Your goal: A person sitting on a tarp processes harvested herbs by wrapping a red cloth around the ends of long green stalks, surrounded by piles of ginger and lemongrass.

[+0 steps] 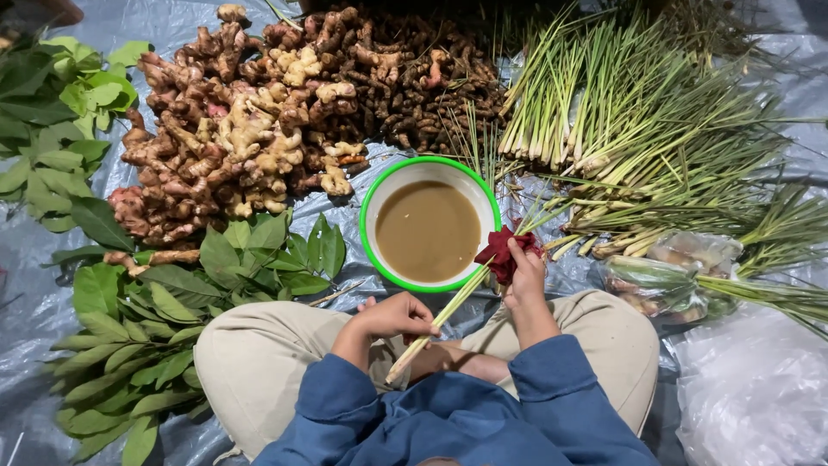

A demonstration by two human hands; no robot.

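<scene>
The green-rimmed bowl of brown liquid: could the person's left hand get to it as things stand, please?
Probably yes: the left hand grips a lemongrass stalk just short of the bowl, with only bare sheet and leaf tips between, though it would have to free itself first.

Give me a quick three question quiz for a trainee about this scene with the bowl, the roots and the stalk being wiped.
1. True or false: the bowl with the green rim holds a brown liquid.
2. Which hand holds the red cloth against the stalk? A) left hand B) right hand C) neither
3. Fill in: the pile of ginger roots lies on the ______ side of the bowl in the picture.

Key:
1. True; the liquid is murky brown.
2. B; the right hand presses the cloth to the stalk near the bowl's rim, while the left hand grips the stalk lower down, over the lap.
3. Left; the lemongrass bundles lie on the right.
</scene>
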